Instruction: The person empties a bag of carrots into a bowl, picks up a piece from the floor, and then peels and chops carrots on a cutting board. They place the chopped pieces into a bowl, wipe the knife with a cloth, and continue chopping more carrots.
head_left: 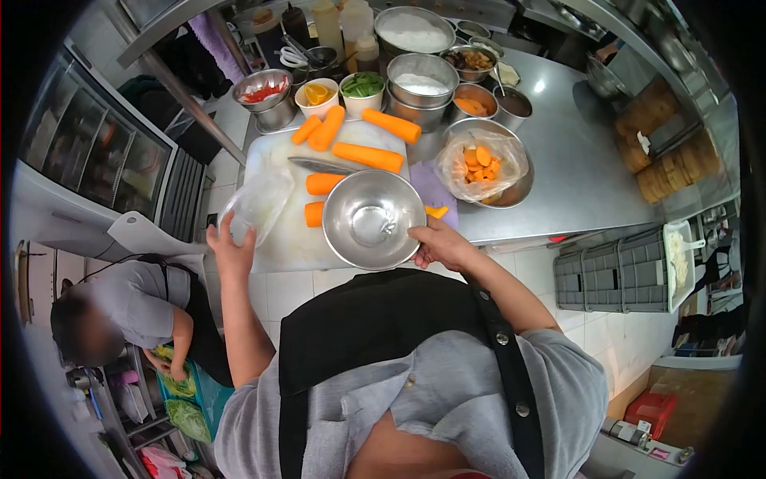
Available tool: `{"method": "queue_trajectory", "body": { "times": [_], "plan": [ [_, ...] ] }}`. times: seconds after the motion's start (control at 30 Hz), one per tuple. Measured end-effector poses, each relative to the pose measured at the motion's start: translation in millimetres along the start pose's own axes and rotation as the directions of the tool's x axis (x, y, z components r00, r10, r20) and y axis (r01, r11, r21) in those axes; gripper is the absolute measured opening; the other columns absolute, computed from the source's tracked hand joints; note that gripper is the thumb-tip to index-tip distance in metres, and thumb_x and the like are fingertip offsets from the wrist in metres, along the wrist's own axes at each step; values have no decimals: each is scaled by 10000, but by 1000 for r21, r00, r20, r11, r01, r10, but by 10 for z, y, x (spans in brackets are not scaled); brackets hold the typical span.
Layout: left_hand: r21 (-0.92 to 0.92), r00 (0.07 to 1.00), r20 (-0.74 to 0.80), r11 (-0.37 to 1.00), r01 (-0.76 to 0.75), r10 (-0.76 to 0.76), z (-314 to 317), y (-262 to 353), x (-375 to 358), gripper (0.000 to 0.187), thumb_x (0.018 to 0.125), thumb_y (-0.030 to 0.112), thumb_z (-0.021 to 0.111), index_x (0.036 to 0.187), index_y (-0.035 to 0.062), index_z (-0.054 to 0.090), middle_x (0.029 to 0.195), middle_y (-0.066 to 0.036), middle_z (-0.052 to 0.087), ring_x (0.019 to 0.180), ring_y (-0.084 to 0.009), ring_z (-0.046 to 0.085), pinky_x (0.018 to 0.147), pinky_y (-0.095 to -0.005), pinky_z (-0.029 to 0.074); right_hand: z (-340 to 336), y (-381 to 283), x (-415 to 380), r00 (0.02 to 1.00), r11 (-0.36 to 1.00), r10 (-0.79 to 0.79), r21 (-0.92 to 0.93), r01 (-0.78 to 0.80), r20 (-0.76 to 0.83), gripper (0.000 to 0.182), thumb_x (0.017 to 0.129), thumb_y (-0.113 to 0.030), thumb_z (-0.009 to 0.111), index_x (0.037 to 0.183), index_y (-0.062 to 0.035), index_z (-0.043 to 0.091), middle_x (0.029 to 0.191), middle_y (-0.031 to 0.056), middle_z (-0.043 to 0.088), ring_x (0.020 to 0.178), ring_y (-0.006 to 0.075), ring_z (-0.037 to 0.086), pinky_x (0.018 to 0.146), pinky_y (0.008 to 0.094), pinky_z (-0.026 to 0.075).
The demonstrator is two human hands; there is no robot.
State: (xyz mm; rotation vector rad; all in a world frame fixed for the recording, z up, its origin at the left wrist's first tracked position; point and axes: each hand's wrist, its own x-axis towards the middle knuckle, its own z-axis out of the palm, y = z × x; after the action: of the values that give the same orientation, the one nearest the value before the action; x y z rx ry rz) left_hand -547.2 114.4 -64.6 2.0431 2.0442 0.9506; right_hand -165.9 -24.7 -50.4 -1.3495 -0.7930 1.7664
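My right hand (439, 243) grips the rim of a steel mixing bowl (343, 211), which shows nothing but reflections inside. My left hand (233, 246) has a clear plastic bag (267, 195) at its fingertips, over the left edge of the white cutting board (279, 247). Several peeled carrots (367, 156) lie on the board, two of them partly hidden by the bowl. A knife (319, 165) rests among them, its handle end behind the bowl. To the right, a bag of cut carrot pieces (482, 166) sits in a larger steel bowl (523, 180).
Behind the board stand bowls of red slices (266, 89), green leaves (362, 84) and white powder (419, 84), plus sauce bottles (326, 20). A purple cloth (435, 188) lies beside the board. A person (152, 303) bends over greens at the left. Grey crates (610, 275) stand at the right.
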Motion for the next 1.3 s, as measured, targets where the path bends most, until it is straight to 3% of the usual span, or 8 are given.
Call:
{"method": "queue_trajectory", "body": {
  "times": [0.13,0.23,0.27,0.33,0.43,0.6,0.8,1.3],
  "plan": [
    [314,929,-154,908,-276,336,-300,466,-15,373,812,239,717,1139,111,590,1281,-239,448,1159,-389,476,896,-445,443,37,55,77,999,1000,-10,3,10,-31,460,932,-321,533,1243,0,424,881,108,620,593,144,605,498,258,515],
    [-137,920,380,989,-49,98,-256,771,-176,422,837,369,695,1110,64,594,1003,-208,606,908,-328,602,796,-403,482,53,86,89,1000,999,-10,-43,9,-13,531,944,-419,505,1267,-4,434,923,96,624,624,149,617,533,267,522],
    [-207,770,637,970,129,34,-244,904,-257,467,848,416,680,1111,40,594,907,-187,633,816,-308,624,767,-387,491,12,95,91,1000,999,2,-36,-3,-8,564,944,-460,488,1274,-6,437,934,93,627,631,152,619,546,271,523],
    [-282,548,830,928,246,107,37,871,-456,638,862,489,648,1225,-20,524,841,-154,644,753,-273,624,740,-369,495,-132,112,58,999,997,22,68,-20,-28,627,937,-542,449,1270,-10,454,928,90,634,653,160,626,573,282,525],
    [-423,495,843,826,373,208,187,1030,-678,812,865,503,640,1343,-95,370,920,-170,649,799,-251,631,769,-352,494,-477,194,-89,994,944,54,330,-21,-92,695,920,-639,393,1205,-14,500,854,86,642,669,177,629,593,297,520],
    [-651,666,655,714,258,357,659,972,-841,820,874,444,638,1385,-91,284,1007,-181,629,783,-221,626,742,-315,504,-916,185,-306,953,804,57,580,134,-298,606,924,-611,401,1055,-35,538,733,77,628,668,182,605,559,314,478],
    [-488,463,858,638,596,223,467,1212,-748,546,873,226,572,1300,-69,400,1070,-140,613,833,-180,619,669,-304,516,-1232,232,-151,884,867,15,447,222,-467,298,943,-355,425,973,-76,524,711,46,602,595,162,539,515,293,425],
    [-416,463,884,559,717,64,19,1140,-770,370,868,177,542,1159,-50,519,913,-94,619,697,-151,583,622,-291,492,-881,-728,-330,980,861,-116,475,181,-162,246,922,-296,465,984,-66,527,709,52,575,633,153,563,549,261,459]
  ]
}}
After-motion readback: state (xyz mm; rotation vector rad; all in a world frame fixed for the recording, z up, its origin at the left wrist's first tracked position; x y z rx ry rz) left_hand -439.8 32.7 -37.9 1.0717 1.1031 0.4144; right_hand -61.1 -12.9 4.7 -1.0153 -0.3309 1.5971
